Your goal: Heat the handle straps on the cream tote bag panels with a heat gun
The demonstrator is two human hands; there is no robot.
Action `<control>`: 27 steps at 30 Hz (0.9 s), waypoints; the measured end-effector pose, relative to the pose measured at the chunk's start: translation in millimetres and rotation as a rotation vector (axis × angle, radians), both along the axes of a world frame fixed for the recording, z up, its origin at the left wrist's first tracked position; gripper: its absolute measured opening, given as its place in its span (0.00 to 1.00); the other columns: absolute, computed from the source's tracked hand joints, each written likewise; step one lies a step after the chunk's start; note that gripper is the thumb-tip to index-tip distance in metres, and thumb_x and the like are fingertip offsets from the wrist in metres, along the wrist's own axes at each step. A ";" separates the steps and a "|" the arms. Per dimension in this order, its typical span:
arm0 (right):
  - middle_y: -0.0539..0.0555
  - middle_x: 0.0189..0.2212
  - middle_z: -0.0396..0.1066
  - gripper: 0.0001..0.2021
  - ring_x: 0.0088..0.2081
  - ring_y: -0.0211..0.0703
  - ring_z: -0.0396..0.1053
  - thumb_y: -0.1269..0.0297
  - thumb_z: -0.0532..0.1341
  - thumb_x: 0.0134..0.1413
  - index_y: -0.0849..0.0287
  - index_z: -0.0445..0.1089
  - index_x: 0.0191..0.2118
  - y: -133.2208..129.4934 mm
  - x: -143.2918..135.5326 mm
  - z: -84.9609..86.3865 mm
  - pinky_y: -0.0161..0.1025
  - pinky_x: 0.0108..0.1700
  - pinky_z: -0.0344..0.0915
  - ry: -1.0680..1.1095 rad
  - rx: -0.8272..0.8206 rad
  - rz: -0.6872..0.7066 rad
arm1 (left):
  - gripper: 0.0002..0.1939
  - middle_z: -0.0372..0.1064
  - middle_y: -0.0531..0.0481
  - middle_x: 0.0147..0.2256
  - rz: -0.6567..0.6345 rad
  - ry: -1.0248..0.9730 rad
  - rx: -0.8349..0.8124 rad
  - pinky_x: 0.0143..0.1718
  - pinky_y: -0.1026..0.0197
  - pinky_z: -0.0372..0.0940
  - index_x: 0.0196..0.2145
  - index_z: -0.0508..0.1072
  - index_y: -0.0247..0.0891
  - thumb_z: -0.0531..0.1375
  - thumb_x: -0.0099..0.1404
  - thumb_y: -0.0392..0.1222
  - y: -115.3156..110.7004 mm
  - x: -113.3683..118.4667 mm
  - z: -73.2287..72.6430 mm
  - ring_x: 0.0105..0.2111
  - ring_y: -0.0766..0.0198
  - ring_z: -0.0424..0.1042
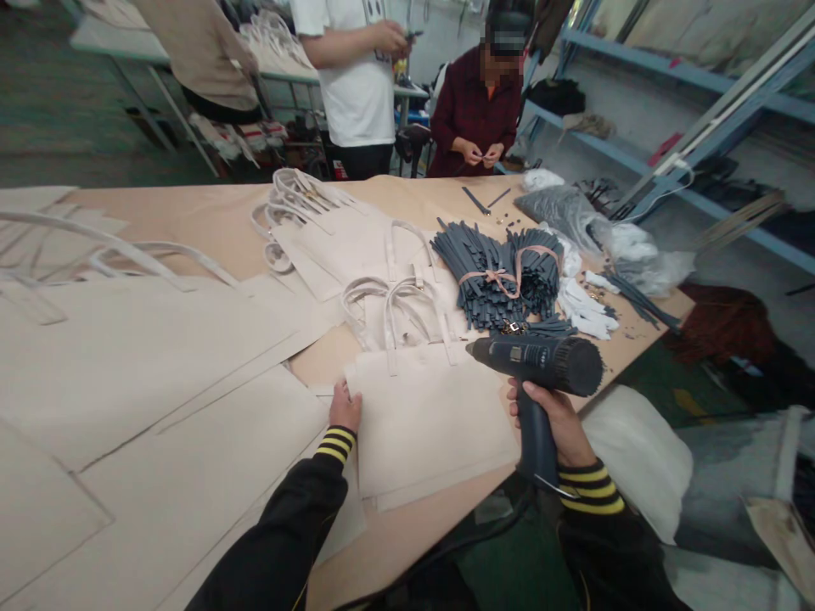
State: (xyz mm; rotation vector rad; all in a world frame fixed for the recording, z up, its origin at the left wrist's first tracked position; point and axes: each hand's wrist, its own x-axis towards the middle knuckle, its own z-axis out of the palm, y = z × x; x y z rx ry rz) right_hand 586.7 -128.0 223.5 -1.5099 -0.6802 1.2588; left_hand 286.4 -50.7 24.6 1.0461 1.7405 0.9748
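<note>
My right hand (555,417) is wrapped round the grip of a dark heat gun (531,361). The nozzle points left, over the top edge of a cream tote bag (436,424) by one handle's base. This bag lies flat on the table, with another piece just under it. At the bag's left edge my left hand (345,407) is closed on the border, its fingertips partly hidden. Two looped handles (388,310) stretch away from the bag's top. Just beyond the nozzle lie thick bundles of dark grey straps (484,271) tied with pinkish bands.
Large stacks of cream bag pieces (159,365) cover the left of the table (439,195). More handled bags (331,229) lie farther back. White gloves (586,307) and plastic bags (566,216) sit at the right. Several people stand across the table; a cable (471,543) hangs below its edge.
</note>
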 end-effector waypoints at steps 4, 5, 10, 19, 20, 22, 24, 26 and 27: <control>0.55 0.28 0.68 0.17 0.24 0.39 0.65 0.56 0.65 0.45 0.65 0.69 0.37 12.4 -5.7 -0.2 0.33 0.21 0.65 0.007 -0.008 0.051 | 0.27 0.63 0.38 0.50 -0.032 0.050 -0.035 0.53 0.54 0.60 0.53 0.54 0.33 0.53 0.55 0.31 -15.5 -1.5 -5.3 0.49 0.58 0.66; 0.55 0.28 0.68 0.17 0.24 0.39 0.65 0.57 0.66 0.45 0.65 0.69 0.36 14.1 -6.9 0.2 0.33 0.20 0.65 0.005 -0.014 0.062 | 0.25 0.64 0.39 0.49 -0.043 0.050 -0.058 0.52 0.54 0.60 0.52 0.56 0.33 0.52 0.55 0.32 -20.7 -2.6 -7.1 0.48 0.57 0.66; 0.55 0.29 0.68 0.17 0.25 0.39 0.65 0.57 0.65 0.46 0.65 0.69 0.37 16.5 -22.8 2.1 0.32 0.20 0.65 0.035 -0.050 0.161 | 0.13 0.69 0.41 0.40 -0.097 0.080 -0.144 0.48 0.55 0.62 0.40 0.67 0.34 0.53 0.55 0.33 -40.1 -7.3 -8.0 0.43 0.57 0.69; 0.54 0.27 0.69 0.14 0.24 0.39 0.67 0.58 0.64 0.47 0.64 0.68 0.36 40.7 -101.0 0.8 0.32 0.20 0.66 0.138 -0.032 0.489 | 0.08 0.69 0.41 0.34 -0.167 0.208 -0.131 0.46 0.56 0.62 0.33 0.71 0.30 0.53 0.55 0.32 -54.5 -7.8 -1.4 0.37 0.60 0.68; 0.54 0.27 0.69 0.14 0.23 0.39 0.67 0.58 0.64 0.47 0.64 0.68 0.35 45.3 -109.4 -0.8 0.32 0.20 0.66 0.125 -0.018 0.508 | 0.08 0.69 0.41 0.34 -0.162 0.213 -0.124 0.46 0.56 0.62 0.33 0.71 0.30 0.53 0.55 0.31 -55.5 -7.7 -2.0 0.37 0.60 0.68; 0.54 0.26 0.69 0.14 0.23 0.39 0.67 0.58 0.63 0.47 0.64 0.68 0.35 54.3 -124.0 -4.3 0.32 0.20 0.66 0.103 0.005 0.537 | 0.09 0.69 0.41 0.35 -0.145 0.210 -0.114 0.46 0.56 0.62 0.34 0.70 0.31 0.53 0.55 0.31 -56.6 -7.7 -3.8 0.38 0.60 0.68; 0.54 0.26 0.69 0.13 0.22 0.39 0.67 0.59 0.63 0.47 0.65 0.69 0.33 60.9 -133.6 -6.7 0.33 0.19 0.66 0.092 0.009 0.561 | 0.09 0.69 0.40 0.36 -0.141 0.191 -0.112 0.46 0.56 0.62 0.34 0.70 0.31 0.53 0.55 0.30 -56.0 -8.0 -5.8 0.38 0.60 0.68; 0.55 0.25 0.69 0.13 0.22 0.40 0.67 0.59 0.63 0.47 0.65 0.69 0.32 61.7 -135.3 -6.8 0.33 0.19 0.65 0.080 -0.004 0.577 | 0.09 0.70 0.42 0.35 -0.140 0.158 -0.117 0.45 0.56 0.62 0.33 0.70 0.32 0.53 0.55 0.30 -54.3 -8.6 -6.8 0.37 0.60 0.69; 0.55 0.25 0.69 0.13 0.22 0.40 0.67 0.59 0.64 0.46 0.65 0.69 0.33 58.9 -132.3 -5.7 0.33 0.19 0.65 0.073 -0.013 0.577 | 0.08 0.70 0.43 0.33 -0.137 0.133 -0.123 0.45 0.56 0.63 0.33 0.70 0.32 0.53 0.54 0.30 -53.3 -8.8 -6.6 0.37 0.60 0.69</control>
